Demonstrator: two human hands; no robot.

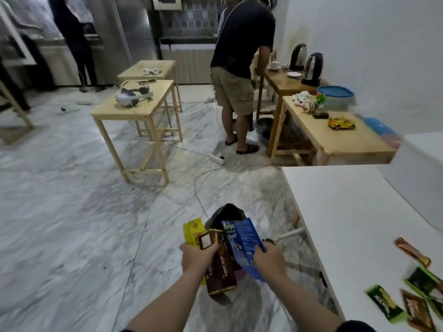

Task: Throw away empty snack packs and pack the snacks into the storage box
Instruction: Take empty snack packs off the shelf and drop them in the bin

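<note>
I hold the brown box (221, 267) and yellow pack (191, 232) gripped in my left hand (197, 256), the blue pack (244, 245) pinched in my right (269, 258), all upright, directly above the black bin bag (227, 213) on the floor.

Brown Nextar box (219, 267) with its top flap open and a yellow pack (191, 232) sit upright just above the black trash bag (227, 213). Blue Kalpa pack (242, 245) tilts right beside them, over the same bag.
</note>
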